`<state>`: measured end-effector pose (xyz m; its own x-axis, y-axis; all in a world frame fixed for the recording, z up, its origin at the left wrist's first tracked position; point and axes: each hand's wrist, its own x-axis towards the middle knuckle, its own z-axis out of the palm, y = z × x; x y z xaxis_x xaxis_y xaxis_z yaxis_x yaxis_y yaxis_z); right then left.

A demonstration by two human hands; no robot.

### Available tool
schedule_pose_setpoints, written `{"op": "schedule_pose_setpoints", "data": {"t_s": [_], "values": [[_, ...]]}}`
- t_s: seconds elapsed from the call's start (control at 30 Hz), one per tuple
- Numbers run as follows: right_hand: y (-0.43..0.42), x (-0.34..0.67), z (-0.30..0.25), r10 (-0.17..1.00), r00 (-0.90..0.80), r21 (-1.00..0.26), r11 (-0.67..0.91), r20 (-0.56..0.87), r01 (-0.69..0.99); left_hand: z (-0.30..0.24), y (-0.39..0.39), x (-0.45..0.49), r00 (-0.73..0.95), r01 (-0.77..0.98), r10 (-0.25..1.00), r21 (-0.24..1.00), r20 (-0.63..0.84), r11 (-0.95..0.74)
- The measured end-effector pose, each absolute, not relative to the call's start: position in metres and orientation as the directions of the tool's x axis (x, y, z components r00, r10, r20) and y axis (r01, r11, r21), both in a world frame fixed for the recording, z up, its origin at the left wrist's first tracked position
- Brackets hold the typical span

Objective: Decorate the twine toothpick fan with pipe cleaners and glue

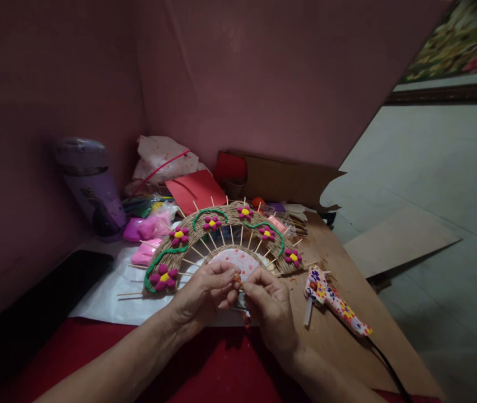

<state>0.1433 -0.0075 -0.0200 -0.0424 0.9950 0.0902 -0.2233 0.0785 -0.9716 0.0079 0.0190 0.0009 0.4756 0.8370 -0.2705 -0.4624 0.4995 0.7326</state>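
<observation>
My left hand [215, 288] and my right hand [267, 305] meet in front of a fan-shaped craft. Between their fingertips is a small shiny orange-brown piece [237, 277], too small to name surely; both hands pinch at it. A reddish bit [247, 319] dangles below my right fingers. Behind the hands stands the half-round craft, with a twine-woven band [230, 211] on thin wooden sticks. Magenta flowers [164, 278] with yellow centres and green curling stems [167, 254] decorate the band. My fingers partly cover its dotted white centre [238, 260].
To the right, a flower-patterned glue gun [335, 302] lies on a brown board [347, 358], its cord running toward me. A purple tumbler [96, 193], pink packets [150, 226], red paper [196, 189] and cardboard [289, 178] stand at the back. A dark flat object [54, 291] lies left.
</observation>
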Motion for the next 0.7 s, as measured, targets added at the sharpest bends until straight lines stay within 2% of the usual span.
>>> {"op": "schedule_pose_setpoints", "data": {"t_s": [0.47, 0.7], "values": [[-0.0118, 0.1397, -0.0116, 0.981, -0.046, -0.976, 0.185, 0.191, -0.113, -0.0045, 0.018, 0.008, 0.5, -0.446, 0.831, 0.75, -0.244, 0.489], [-0.0134, 0.1374, -0.0165, 0.986, -0.035, -0.987, 0.162, 0.161, 0.022, -0.001, 0.0195, 0.0086, 0.46, -0.445, 0.846, 0.756, -0.268, 0.481]]}}
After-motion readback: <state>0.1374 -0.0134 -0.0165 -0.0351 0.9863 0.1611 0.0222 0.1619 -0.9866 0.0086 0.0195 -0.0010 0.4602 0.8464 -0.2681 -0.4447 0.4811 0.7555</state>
